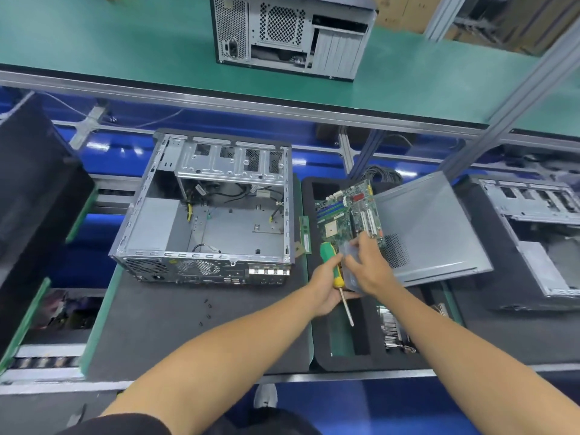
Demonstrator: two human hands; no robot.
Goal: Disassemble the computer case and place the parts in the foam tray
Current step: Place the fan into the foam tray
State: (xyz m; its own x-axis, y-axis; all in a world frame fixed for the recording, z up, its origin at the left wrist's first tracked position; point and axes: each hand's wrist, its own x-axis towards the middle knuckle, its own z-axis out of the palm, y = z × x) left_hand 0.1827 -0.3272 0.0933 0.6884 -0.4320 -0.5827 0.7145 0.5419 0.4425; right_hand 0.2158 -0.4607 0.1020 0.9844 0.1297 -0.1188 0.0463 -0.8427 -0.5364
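Two bare forearms come in from the bottom and meet over the black foam tray [370,346]. The left hand [326,287] is curled round a green and yellow screwdriver [333,265], handle up, shaft pointing down toward the camera. The right hand [368,268] sits just beside it, fingers bent round a small clear plastic container [351,271] that both hands seem to touch; it's blurry so can't say what's in it.

Right behind the fingers a green motherboard [348,215] lies in the tray, and the grey side panel [430,227] leans tilted off to the right of the right hand. A finned heatsink [394,328] sits in a tray slot below the right wrist.

Left of the left hand the open computer case [204,215] lies on the dark counter [157,324], mostly gutted with a few cables inside. A RAM stick [305,233] lies between case and tray, and a few small black screws [207,309] are scattered on the counter left of the left forearm
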